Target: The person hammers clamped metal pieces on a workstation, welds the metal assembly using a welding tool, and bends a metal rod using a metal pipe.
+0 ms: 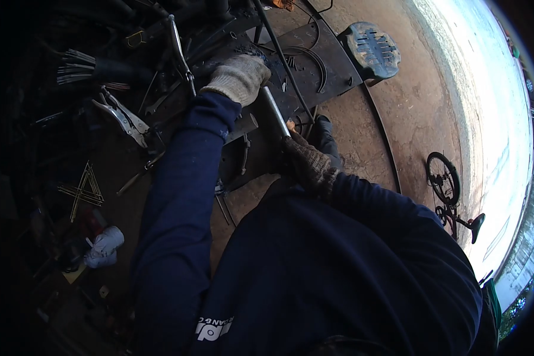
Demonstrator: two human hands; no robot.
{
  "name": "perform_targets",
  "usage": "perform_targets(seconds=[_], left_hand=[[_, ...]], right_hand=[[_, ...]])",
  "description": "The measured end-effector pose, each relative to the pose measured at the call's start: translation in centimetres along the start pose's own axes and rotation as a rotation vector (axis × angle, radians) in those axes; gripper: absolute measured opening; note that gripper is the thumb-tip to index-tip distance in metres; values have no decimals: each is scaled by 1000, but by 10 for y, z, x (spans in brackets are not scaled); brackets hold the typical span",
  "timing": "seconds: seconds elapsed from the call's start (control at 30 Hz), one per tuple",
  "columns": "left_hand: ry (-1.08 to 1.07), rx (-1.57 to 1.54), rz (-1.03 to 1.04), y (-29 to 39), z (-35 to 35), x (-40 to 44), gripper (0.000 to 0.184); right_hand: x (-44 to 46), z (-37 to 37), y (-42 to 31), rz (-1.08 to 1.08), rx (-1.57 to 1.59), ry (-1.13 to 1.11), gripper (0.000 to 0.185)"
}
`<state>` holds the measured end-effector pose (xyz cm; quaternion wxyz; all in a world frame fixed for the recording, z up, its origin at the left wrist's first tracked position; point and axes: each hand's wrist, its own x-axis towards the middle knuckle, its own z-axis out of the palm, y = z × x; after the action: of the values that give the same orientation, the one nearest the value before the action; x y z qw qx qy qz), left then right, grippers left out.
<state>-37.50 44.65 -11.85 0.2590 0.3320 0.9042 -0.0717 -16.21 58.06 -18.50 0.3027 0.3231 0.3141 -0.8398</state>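
Observation:
My left hand (240,77), in a pale knitted glove, is closed over the near side of the dark metal workbench (338,74). Its fingertips are hidden, and I cannot make out what is in them. A shiny metal tube (276,111) runs from beside this hand down towards my body. At its near end my right hand (310,161), in a darker glove, is wrapped round it. A wider grey pipe end (241,127) sits just below my left wrist. Past both hands a long dark rod (285,62) slants across the bench.
Curved thin rods (320,68) and small metal bits lie on the bench. Locking pliers (124,118) hang at the left, near a bundle of rods (77,66). A worn stool (371,50) stands beyond the bench; a bicycle (445,184) is at the right.

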Motion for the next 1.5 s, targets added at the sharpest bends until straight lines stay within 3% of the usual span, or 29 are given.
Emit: perform_targets(seconds=[0.13,0.2,0.43,0.73,0.8,1.13,1.2,1.23,1.3,1.33,1.37,1.43,1.5], left_hand=[[-1,-6,16,-1,-1,0,31],[-12,-16,0,0,-2,0,31],[12,-21,-2,1,-1,-1,31],[4,20,1,2,0,2,30],[17,19,-5,2,3,0,30],[69,53,30,1,5,0,28],[58,52,-2,1,5,0,29],[44,34,-30,1,5,0,30],[61,32,-37,3,2,-3,31],[69,23,-42,4,3,-4,31],[92,-7,-32,0,8,-4,31],[99,-36,-48,-4,3,-8,32],[96,-71,-73,-5,5,-13,32]], right_hand=[[8,-4,9,63,149,-70,52],[11,-2,14,-34,66,-43,51],[20,-8,18,0,-136,-20,59],[12,7,22,-100,-11,-26,67],[11,5,22,-110,-161,-22,70],[18,-2,22,-213,-283,-44,74],[0,3,-7,-104,-253,-60,53],[-7,5,-21,-111,-255,-69,53],[-18,3,-46,-45,-584,-23,54],[-18,-9,-49,-46,-595,-28,54],[-14,-25,-50,-205,-898,-124,53],[-23,-40,-65,-364,-1202,-243,52],[-45,-50,-87,101,-809,-100,50]])
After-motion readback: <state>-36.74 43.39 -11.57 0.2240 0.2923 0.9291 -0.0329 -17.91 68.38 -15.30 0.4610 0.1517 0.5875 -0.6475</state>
